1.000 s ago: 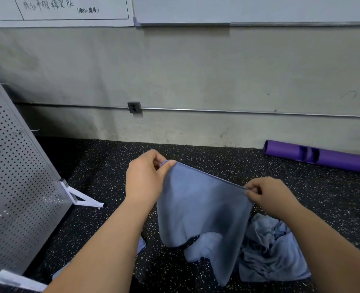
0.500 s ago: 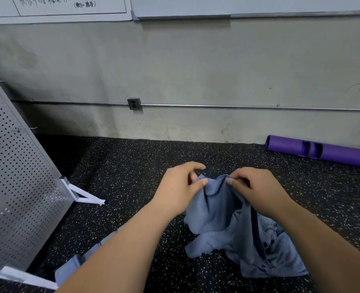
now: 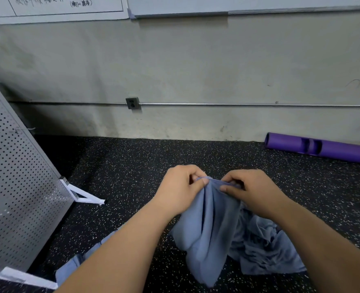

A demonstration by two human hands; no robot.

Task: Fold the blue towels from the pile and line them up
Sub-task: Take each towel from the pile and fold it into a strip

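Observation:
A blue towel [image 3: 208, 229] hangs bunched in front of me above the dark speckled floor. My left hand [image 3: 181, 187] pinches its top edge between thumb and fingers. My right hand [image 3: 251, 189] pinches the same edge close beside it, so the cloth droops in folds between and below the two hands. Behind and to the right lies the pile of crumpled blue towels [image 3: 270, 248] on the floor. Another piece of blue towel [image 3: 73, 267] shows under my left forearm, mostly hidden.
A perforated metal panel [image 3: 16, 187] on a white foot [image 3: 84, 195] leans at the left. A purple foam roller [image 3: 322, 148] lies by the wall at the right. The grey wall carries an outlet box [image 3: 132, 103] and a conduit.
A second ago my hands held the towel's top edge stretched wide. They have since come together, and the towel now hangs bunched between them.

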